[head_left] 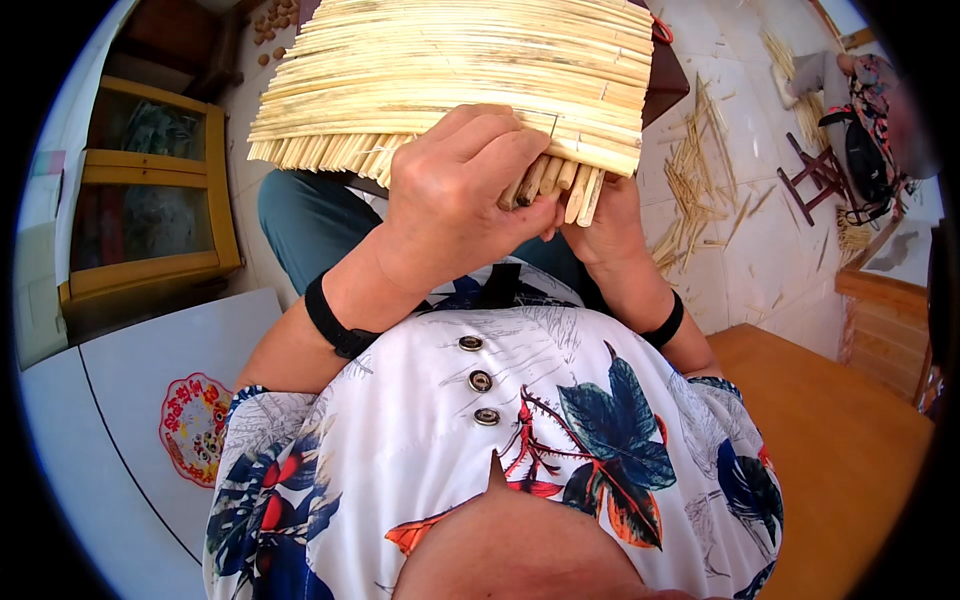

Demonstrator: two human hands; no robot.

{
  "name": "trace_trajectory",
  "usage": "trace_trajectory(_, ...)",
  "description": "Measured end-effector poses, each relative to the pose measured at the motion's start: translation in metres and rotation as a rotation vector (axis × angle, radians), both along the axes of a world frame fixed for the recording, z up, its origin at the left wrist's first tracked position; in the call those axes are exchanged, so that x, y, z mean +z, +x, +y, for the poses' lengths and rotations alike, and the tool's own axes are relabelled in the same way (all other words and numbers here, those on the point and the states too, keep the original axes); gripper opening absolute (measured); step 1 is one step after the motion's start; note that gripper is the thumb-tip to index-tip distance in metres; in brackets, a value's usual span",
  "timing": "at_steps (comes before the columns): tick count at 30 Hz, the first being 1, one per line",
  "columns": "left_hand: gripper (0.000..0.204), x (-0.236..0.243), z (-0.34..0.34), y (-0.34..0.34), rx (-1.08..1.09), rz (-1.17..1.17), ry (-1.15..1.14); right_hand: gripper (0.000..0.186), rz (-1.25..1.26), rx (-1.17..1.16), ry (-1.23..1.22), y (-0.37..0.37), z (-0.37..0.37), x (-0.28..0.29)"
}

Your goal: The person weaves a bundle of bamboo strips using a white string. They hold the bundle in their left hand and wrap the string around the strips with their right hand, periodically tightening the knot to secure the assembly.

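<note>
A mat of pale, straight plant stalks (460,60), laid side by side in a dense row, lies in front of me above my knees. My left hand (460,180) is closed on the mat's near edge, its thumb and fingers pressing around several cut stalk ends (555,180). A thin dark needle-like piece (554,126) sticks up from the stalks beside its knuckles. My right hand (608,222) is closed at the same edge from below and to the right. Its fingertips are partly hidden under the stalks.
Loose stalks (690,190) litter the tiled floor to the right, near a small folding stool (820,175) and another person (870,120). At left are a wooden cabinet (150,175) and a white table (110,400) with a red patterned plate (195,428). A brown wooden surface (830,430) lies at right.
</note>
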State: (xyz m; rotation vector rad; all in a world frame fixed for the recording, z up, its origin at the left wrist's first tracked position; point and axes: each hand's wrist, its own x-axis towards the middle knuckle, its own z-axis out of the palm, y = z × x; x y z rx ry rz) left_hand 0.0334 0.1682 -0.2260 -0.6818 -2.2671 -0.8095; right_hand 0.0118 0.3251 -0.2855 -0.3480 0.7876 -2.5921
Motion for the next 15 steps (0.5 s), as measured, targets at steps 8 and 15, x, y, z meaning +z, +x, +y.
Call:
trace_trajectory(8,0.032,-0.014,-0.002,-0.014,0.03,0.078,0.013,0.022,-0.073,0.052,0.355,-0.012,0.01,0.003)
trace_trajectory(15,0.031,-0.019,-0.002,-0.015,0.025,0.085,-0.002,0.023,-0.1,0.025,0.318,-0.01,0.007,0.003)
